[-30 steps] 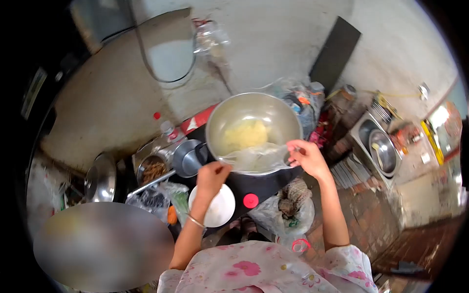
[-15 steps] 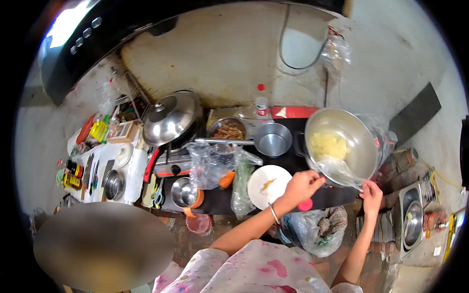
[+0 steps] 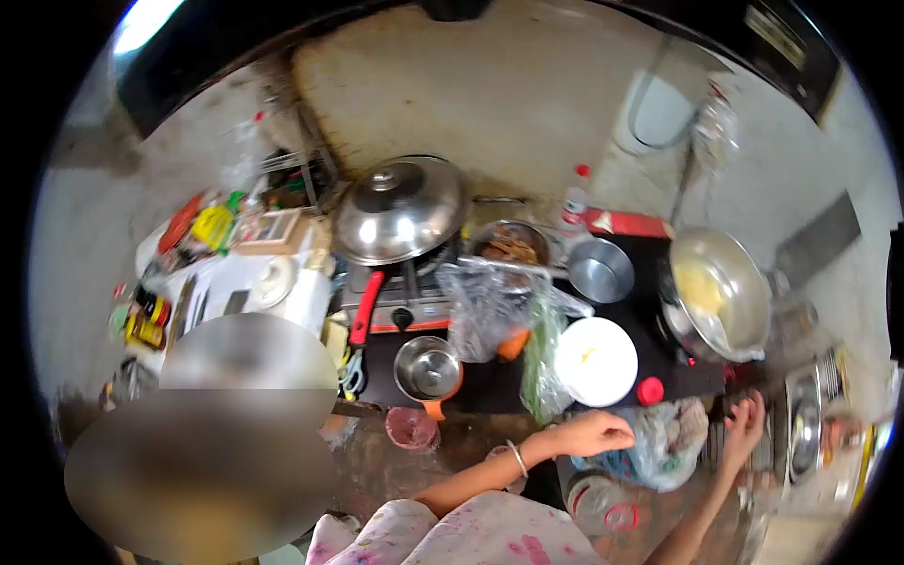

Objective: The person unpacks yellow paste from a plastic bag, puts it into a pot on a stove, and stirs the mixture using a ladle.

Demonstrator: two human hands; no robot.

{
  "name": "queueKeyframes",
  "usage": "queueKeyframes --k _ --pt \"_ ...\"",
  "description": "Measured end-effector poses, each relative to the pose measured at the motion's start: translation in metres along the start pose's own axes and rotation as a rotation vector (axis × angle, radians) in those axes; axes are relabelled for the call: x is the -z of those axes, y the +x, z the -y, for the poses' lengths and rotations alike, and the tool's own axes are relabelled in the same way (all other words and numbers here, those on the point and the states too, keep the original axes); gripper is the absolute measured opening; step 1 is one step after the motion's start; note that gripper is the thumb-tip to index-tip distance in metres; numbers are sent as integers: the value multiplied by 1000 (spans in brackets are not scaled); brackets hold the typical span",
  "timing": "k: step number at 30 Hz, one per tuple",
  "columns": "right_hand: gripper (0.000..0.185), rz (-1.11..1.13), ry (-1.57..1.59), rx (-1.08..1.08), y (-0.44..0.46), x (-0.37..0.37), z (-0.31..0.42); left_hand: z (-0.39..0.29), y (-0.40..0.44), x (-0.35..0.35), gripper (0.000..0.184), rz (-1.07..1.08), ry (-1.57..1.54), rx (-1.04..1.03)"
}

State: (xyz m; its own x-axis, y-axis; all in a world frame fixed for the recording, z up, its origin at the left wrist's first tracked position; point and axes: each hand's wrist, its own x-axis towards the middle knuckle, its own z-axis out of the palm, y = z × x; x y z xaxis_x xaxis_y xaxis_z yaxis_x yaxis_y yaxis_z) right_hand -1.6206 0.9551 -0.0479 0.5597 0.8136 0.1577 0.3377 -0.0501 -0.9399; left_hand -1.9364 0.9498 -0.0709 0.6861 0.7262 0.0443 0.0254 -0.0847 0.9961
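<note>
Hovering seemingly empty, the left hand [image 3: 593,434] had narrow, curled fingers, the right hand [image 3: 744,429] loosely parted ones; beyond the right fingers, yellow food [image 3: 698,286] already lay in the uncovered pot [image 3: 749,287].

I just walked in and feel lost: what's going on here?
Someone in a floral top stands at a black counter. The left hand is in front of the white plate, the right hand in front of the large metal pot; neither visibly holds anything. The pot contains pale yellow food, with clear plastic at its near side. Farther left, a lidded red-handled pan sits on the gas stove.
</note>
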Motion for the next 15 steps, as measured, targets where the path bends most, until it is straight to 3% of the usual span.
queueKeyframes --k 2,4,7,8,9,11,12,13,14,15 --pt "40 5 -39 7 -43 1 4 6 -11 -8 29 32 -167 18" --pt "41 18 -100 -11 -80 8 2 -8 -19 -6 28 103 -57 190" --pt "39 50 -151 -5 -123 28 -9 5 -28 -13 17 -145 -135 154" --pt "39 68 -184 -16 -134 36 -17 8 -30 -5 9 -182 -9 -112" --pt "36 25 -192 -13 -144 40 -22 -1 -34 2 13 -197 -193 -128" --pt "34 43 -155 -58 -161 45 -24 -26 -46 26 30 -279 -60 -14" --pt "32 67 -130 -111 -166 47 -26 -51 -51 41 28 -326 40 117" --pt "30 74 -111 -105 -170 46 -34 -67 -55 55 22 -402 197 86" --pt "28 78 -81 -111 -175 38 -45 -43 -59 74 14 -525 220 -90" --pt "27 105 -120 -66 -179 31 -56 -66 -69 86 10 -605 167 -37"
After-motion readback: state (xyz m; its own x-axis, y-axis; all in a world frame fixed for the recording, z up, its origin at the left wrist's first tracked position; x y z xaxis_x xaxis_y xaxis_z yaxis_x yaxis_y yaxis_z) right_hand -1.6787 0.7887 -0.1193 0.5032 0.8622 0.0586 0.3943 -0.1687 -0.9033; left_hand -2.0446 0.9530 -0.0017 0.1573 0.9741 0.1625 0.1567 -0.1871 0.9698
